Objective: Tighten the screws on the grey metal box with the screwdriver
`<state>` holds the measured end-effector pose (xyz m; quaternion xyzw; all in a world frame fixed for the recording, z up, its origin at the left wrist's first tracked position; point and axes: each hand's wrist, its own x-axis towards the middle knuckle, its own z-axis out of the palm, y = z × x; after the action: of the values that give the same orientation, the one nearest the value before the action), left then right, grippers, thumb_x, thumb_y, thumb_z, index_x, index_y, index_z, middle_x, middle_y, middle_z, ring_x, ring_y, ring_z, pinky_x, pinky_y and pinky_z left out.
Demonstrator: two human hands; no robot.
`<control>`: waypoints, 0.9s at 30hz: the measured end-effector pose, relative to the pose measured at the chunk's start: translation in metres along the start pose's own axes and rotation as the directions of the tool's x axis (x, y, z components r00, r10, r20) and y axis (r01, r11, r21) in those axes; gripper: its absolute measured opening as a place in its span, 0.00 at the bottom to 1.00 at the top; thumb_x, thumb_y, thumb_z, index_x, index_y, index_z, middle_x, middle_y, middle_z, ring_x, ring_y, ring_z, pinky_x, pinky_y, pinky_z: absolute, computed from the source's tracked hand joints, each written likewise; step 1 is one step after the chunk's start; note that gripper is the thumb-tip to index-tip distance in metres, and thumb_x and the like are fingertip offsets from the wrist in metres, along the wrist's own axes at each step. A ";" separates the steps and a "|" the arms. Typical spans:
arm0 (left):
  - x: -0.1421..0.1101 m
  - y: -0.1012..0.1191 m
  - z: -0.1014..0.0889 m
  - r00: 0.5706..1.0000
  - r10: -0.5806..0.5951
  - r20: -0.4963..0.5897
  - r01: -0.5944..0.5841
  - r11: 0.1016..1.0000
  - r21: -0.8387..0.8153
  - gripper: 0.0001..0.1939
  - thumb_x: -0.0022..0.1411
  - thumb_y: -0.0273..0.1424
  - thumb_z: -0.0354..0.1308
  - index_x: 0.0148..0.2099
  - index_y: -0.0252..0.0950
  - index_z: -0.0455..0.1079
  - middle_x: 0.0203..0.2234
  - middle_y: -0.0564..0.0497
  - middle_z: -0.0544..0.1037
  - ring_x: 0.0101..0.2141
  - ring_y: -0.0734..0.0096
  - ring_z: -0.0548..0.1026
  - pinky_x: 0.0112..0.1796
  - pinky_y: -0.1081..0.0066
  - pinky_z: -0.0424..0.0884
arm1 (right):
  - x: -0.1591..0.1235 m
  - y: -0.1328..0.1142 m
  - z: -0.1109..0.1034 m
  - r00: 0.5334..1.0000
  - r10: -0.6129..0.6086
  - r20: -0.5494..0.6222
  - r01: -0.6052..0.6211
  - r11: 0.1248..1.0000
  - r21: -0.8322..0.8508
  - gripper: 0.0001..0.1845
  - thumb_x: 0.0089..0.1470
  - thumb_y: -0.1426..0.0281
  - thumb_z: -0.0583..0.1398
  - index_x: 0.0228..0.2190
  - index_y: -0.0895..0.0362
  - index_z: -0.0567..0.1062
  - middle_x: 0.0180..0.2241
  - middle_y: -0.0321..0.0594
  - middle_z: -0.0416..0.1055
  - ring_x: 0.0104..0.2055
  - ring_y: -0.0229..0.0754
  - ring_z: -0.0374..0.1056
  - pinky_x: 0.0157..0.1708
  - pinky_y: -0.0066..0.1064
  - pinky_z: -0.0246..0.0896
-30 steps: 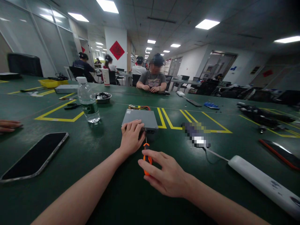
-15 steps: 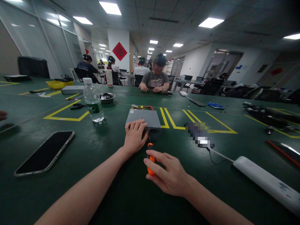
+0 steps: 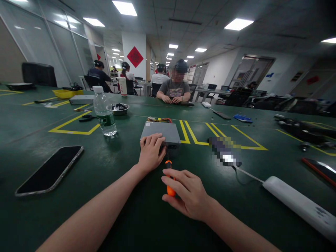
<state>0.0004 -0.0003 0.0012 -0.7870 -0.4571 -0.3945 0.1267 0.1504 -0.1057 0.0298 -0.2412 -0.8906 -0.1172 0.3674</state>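
Observation:
A grey metal computer power supply lies on the green table, with a bundle of coloured wires at its far side. My left hand grips its near left corner, fingers over the top and thumb down at the front face. In front of it is a screwdriver with an orange and black handle, its thin shaft pointing at the unit's front. My right hand has its fingertips around that handle. Where the tip meets the unit is hidden by my left thumb and shadow.
A water bottle, a metal bowl of small parts and a phone are on the left. To the right lie a white power strip with a cable and a blurred-out device. A person sits opposite.
My right fingers have shifted slightly around the screwdriver's handle, and the thumb sits a little farther from it. The left hand and power supply stay put. A hand at the far left edge has gone.

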 end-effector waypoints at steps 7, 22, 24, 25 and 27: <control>0.000 -0.001 0.001 1.000 0.003 0.002 -0.003 1.000 -0.001 0.12 0.59 0.32 0.50 0.47 0.40 0.63 0.49 0.48 0.70 0.50 0.61 0.63 0.48 0.57 0.52 | -0.003 0.004 0.005 0.998 0.056 -0.042 -0.049 0.987 0.151 0.24 0.57 0.55 0.52 0.45 0.62 0.58 0.42 0.54 0.68 0.46 0.44 0.68 0.41 0.33 0.68; 0.000 0.000 0.000 1.000 -0.004 0.013 0.005 1.000 -0.011 0.13 0.59 0.32 0.50 0.47 0.40 0.63 0.49 0.47 0.69 0.51 0.60 0.63 0.48 0.57 0.52 | 0.000 0.000 -0.001 0.998 0.052 0.022 -0.055 0.989 0.138 0.19 0.58 0.63 0.51 0.47 0.62 0.58 0.44 0.54 0.68 0.47 0.44 0.66 0.41 0.34 0.67; 0.000 0.000 0.000 1.000 -0.002 0.011 0.002 1.000 -0.007 0.13 0.59 0.32 0.50 0.47 0.40 0.63 0.49 0.47 0.69 0.51 0.60 0.63 0.48 0.57 0.52 | 0.001 0.000 -0.003 0.997 0.028 0.074 -0.035 0.995 0.090 0.17 0.59 0.66 0.49 0.48 0.62 0.60 0.46 0.54 0.66 0.46 0.45 0.67 0.39 0.34 0.67; 0.001 0.000 0.000 1.000 -0.001 0.010 0.001 1.000 -0.003 0.13 0.59 0.32 0.50 0.47 0.40 0.63 0.49 0.47 0.69 0.51 0.60 0.63 0.48 0.57 0.52 | 0.001 0.000 -0.002 0.997 0.023 0.079 -0.029 0.997 0.070 0.17 0.59 0.66 0.50 0.48 0.61 0.61 0.46 0.54 0.67 0.45 0.44 0.68 0.37 0.34 0.68; 0.001 0.001 -0.001 1.000 -0.001 0.011 0.001 1.000 0.003 0.13 0.59 0.32 0.50 0.47 0.40 0.63 0.49 0.48 0.69 0.50 0.61 0.63 0.48 0.57 0.52 | -0.001 0.001 0.001 0.999 0.028 0.042 -0.031 0.998 0.062 0.15 0.58 0.64 0.52 0.45 0.60 0.62 0.45 0.53 0.67 0.43 0.44 0.69 0.35 0.33 0.68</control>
<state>0.0007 -0.0007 0.0025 -0.7886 -0.4589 -0.3897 0.1253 0.1507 -0.1046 0.0284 -0.2451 -0.8974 -0.0790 0.3582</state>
